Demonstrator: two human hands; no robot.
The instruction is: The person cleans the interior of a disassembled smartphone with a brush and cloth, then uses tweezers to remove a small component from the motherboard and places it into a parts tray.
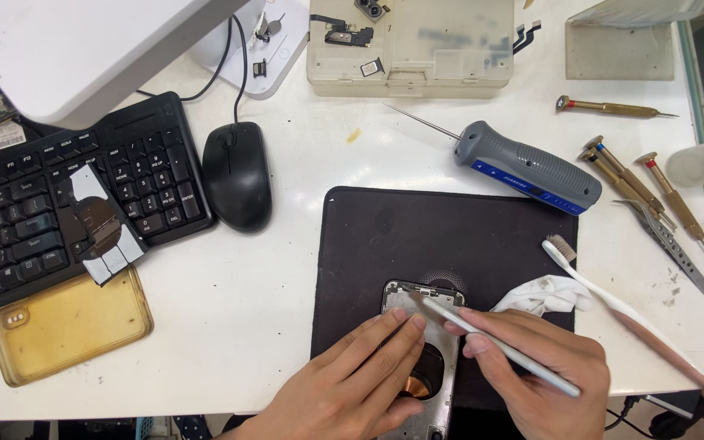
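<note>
While the left hand (pixel 352 379) lies flat, fingers together, on an opened phone shell (pixel 422 350), the right hand (pixel 535 371) pinches a thin silver tool (pixel 495 342) like a pen. Tool tip sits at the shell's far edge, just beside the left fingertips (pixel 405 319). Left hand grips nothing; it only presses down on the shell. The shell rests on the near part of a black mat (pixel 450 236), with a copper coil (pixel 417 387) showing between the two hands.

Just right of the right hand: a crumpled white cloth (pixel 543 295) on the mat edge, touching a white toothbrush (pixel 613 301) that runs from the mat toward the near right corner of the white table (pixel 287 261).

Far right of the mat: a grey electric screwdriver (pixel 527 167) with a long bit, four brass screwdrivers (pixel 637 175) and tweezers (pixel 670 244).

Far side: a cloudy plastic parts box (pixel 413 49) with small phone parts on its lid.

Left of the mat: a black mouse (pixel 236 175), then a black keyboard (pixel 42 204) with a folded flex part (pixel 103 228) lying on its keys. Near the keyboard, a yellowed clear phone case (pixel 71 324).
</note>
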